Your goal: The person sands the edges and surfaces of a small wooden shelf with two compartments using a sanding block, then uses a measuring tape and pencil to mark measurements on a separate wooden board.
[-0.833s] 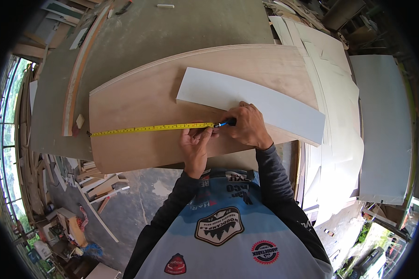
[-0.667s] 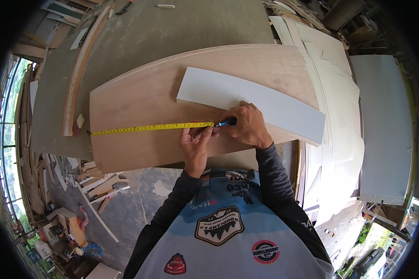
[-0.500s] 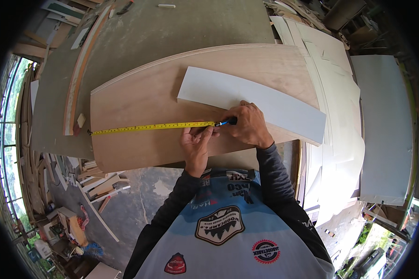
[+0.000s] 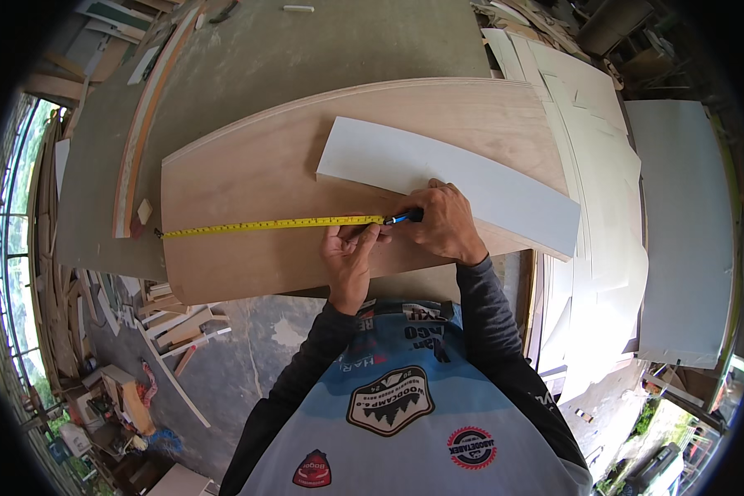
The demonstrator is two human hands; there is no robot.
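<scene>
A yellow tape measure runs out across a light wooden panel, its hook end by the panel's left edge. At the tape's right end my left hand is closed, thumb and fingers pinching the blade from below. My right hand grips a slim blue-and-black pen, whose point touches or nearly touches the tape beside my left fingertips. Those right knuckles rest against the near edge of a white-faced board, which lies slantwise on the panel. The tape's case cannot be made out.
Under the panel is a large grey-green worktop. A long wooden strip and a small wood block lie at left. White sheets are stacked at right. Wood offcuts litter the floor at lower left.
Both hands, the tape and the pen hold the same place on the panel. Only a slight shift of the whole view shows.
</scene>
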